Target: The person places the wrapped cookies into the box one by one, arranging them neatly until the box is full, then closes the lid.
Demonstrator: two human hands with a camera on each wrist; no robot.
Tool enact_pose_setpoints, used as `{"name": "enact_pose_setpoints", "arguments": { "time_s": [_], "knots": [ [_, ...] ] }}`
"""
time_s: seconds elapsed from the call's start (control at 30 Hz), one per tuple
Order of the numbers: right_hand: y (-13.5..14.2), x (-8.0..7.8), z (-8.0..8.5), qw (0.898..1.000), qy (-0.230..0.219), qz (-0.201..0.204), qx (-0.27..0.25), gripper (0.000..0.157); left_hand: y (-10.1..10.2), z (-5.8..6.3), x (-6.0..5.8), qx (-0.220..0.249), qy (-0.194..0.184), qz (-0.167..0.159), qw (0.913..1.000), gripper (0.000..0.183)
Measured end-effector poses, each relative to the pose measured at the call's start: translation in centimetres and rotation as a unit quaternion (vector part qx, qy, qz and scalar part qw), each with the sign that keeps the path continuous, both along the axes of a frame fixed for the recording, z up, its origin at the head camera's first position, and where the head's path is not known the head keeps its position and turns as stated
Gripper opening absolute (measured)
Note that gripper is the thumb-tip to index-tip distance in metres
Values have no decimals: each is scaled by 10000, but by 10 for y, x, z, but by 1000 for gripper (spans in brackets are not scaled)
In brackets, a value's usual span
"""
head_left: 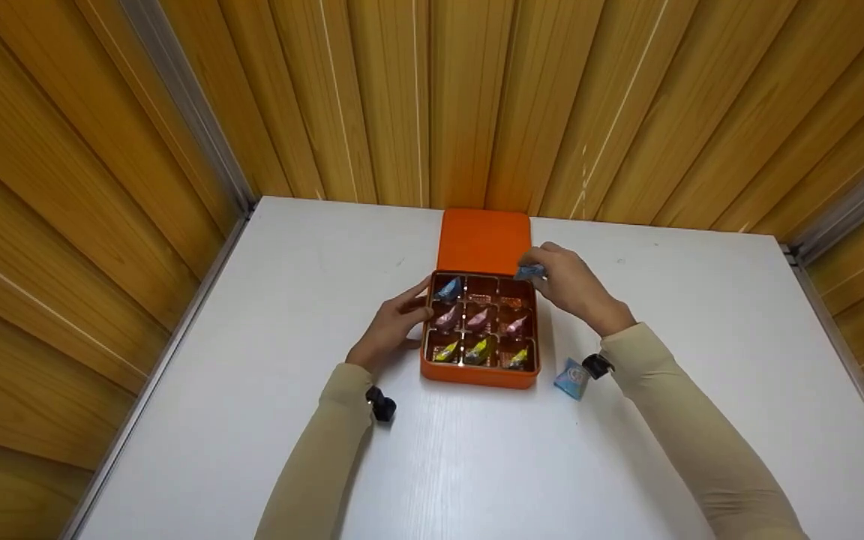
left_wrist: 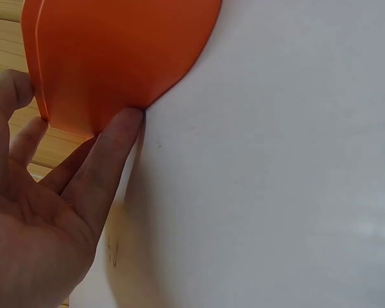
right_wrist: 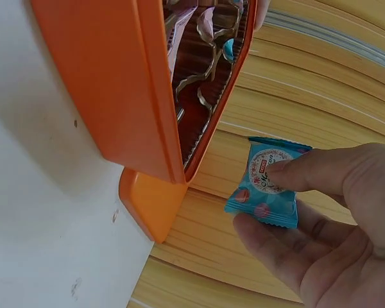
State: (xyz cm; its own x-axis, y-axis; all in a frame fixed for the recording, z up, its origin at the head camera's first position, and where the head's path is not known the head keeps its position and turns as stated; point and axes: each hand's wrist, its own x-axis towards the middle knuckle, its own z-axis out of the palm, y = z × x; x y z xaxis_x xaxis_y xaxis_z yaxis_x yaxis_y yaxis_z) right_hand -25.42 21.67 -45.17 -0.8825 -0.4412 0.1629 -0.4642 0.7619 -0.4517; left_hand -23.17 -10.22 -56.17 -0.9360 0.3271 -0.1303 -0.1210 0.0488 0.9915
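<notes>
An orange tin [head_left: 480, 376] with a divided inner tray stands on the table. A blue-wrapped candy [head_left: 448, 289] lies in its back left compartment. Pink-wrapped candies [head_left: 479, 320] fill the middle row and yellow-green ones [head_left: 479, 350] the front row. Against the tin's left side rests my left hand [head_left: 391, 328], its fingers spread and the tips touching the wall and rim. My right hand [head_left: 571, 281] pinches another blue-wrapped candy [right_wrist: 266, 183] between thumb and fingers, above the tin's back right corner.
Behind the tin lies its orange lid [head_left: 484, 240], near the wood-patterned wall [head_left: 469, 105]. One more blue-wrapped candy [head_left: 571, 379] sits on the white table [head_left: 432, 465] to the right of the tin, below the right wrist.
</notes>
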Motion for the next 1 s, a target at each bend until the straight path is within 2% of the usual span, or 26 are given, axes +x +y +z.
{"name": "enact_pose_setpoints", "arguments": {
  "time_s": [0.33,0.6,0.83,1.0],
  "knots": [
    [-12,-5,-2,9996,-216,157,-81,29,0,-2,-1,-231,-5,84,9997,64],
    [-20,-10,-3,9988,-324,349,-94,28,-1,-1,-1,-155,-49,92,9998,64],
    [-29,-14,-3,9977,-235,620,-151,27,-3,0,0,-110,-24,111,9999,65],
    [-35,-17,-4,9962,-381,761,-192,26,-3,2,-1,-164,12,106,9998,65]
  ]
}}
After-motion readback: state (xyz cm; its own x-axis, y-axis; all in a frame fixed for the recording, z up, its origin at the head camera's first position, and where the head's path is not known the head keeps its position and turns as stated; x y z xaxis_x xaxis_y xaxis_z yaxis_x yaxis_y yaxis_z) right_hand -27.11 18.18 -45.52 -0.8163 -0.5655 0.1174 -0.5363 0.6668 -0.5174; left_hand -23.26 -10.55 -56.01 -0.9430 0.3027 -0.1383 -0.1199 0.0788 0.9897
